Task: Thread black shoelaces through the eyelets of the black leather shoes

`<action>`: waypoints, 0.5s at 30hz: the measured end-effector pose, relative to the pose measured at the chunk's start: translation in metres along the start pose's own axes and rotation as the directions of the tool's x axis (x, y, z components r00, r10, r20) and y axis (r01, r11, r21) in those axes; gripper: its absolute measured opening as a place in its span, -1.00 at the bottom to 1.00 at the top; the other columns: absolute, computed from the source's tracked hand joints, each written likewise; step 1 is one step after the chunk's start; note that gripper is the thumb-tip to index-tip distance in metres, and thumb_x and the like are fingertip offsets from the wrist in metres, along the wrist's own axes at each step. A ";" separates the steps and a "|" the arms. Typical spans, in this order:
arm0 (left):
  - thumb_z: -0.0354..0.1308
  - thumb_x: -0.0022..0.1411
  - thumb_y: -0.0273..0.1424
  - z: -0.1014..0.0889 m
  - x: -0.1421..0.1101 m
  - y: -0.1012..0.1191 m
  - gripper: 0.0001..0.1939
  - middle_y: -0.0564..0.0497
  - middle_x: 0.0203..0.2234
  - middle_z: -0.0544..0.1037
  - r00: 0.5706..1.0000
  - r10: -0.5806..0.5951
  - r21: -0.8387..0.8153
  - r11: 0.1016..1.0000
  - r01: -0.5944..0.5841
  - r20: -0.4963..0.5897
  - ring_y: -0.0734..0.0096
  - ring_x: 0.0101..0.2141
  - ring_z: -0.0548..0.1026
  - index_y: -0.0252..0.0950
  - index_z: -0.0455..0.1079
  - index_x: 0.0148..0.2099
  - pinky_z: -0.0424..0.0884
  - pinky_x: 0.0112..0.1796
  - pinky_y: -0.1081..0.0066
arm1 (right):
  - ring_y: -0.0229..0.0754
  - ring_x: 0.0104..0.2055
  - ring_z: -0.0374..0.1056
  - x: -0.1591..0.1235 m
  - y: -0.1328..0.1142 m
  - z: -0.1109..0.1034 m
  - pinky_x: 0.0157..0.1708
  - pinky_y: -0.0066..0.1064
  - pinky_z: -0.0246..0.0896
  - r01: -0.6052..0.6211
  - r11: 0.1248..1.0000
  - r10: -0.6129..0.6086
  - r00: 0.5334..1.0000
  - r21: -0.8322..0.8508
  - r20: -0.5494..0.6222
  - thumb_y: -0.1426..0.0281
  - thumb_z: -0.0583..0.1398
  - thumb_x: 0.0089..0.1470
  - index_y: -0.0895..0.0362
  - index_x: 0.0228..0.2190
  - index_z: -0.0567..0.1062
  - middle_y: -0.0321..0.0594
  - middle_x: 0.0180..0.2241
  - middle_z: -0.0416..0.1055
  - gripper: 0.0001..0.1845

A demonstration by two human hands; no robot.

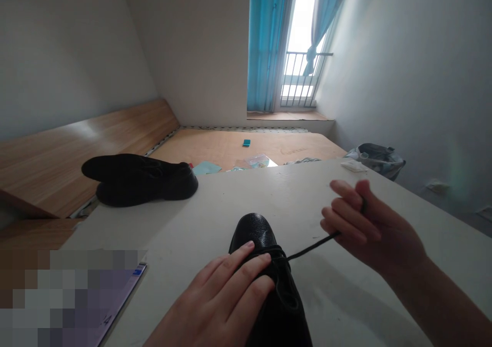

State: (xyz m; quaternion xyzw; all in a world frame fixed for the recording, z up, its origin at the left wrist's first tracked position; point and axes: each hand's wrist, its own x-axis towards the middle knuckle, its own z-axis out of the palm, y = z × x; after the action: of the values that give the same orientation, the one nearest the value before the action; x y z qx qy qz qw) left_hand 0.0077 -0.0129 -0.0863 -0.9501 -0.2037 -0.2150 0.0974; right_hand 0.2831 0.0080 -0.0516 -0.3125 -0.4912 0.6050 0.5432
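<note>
Left hand (215, 301) hides the black shoe's (255, 231) lacing.

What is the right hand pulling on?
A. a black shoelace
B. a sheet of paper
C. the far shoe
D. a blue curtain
A: the right hand grips a black shoelace stretched taut from the near shoe, which the left hand presses onto the table.
</note>
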 end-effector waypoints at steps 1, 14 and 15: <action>-0.07 0.41 -0.49 -0.001 0.001 0.000 -0.69 0.04 0.20 0.41 1.000 0.005 -0.019 1.000 -0.005 0.008 0.22 0.20 0.33 -0.27 0.33 0.13 0.47 0.03 0.29 | -0.31 -0.68 -0.21 0.000 0.005 0.000 -0.61 -0.43 -0.14 -0.049 0.999 0.050 0.996 -0.020 0.068 0.08 0.09 0.25 0.05 -0.54 0.17 -0.49 -0.77 -0.18 -0.56; 0.04 0.41 -0.46 -0.007 0.006 0.006 -0.81 0.17 -0.22 0.54 0.999 -0.011 -0.403 0.915 0.027 0.041 0.55 -0.05 0.49 -0.10 0.45 -0.17 0.08 0.26 0.31 | -0.26 -0.36 0.17 -0.016 0.026 0.035 -0.32 -0.42 0.14 0.042 0.777 0.203 0.928 -0.628 0.312 0.06 0.14 0.22 0.14 -0.30 0.48 -0.30 -0.42 0.27 -0.61; 0.04 0.40 -0.47 -0.006 0.006 0.008 -0.82 0.18 -0.26 0.53 0.999 -0.025 -0.427 0.904 0.038 0.037 0.56 -0.11 0.51 -0.13 0.44 -0.21 0.09 0.26 0.33 | -0.25 -0.34 0.18 -0.016 0.025 0.033 -0.30 -0.41 0.16 0.076 0.777 0.180 0.924 -0.624 0.336 0.06 0.14 0.22 0.14 -0.29 0.49 -0.29 -0.41 0.28 -0.62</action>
State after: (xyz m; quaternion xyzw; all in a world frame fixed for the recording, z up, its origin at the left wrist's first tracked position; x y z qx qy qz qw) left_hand 0.0139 -0.0197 -0.0787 -0.9481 -0.1686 -0.2416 -0.1196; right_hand 0.2477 -0.0143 -0.0670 -0.3664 -0.7501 0.4706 0.2856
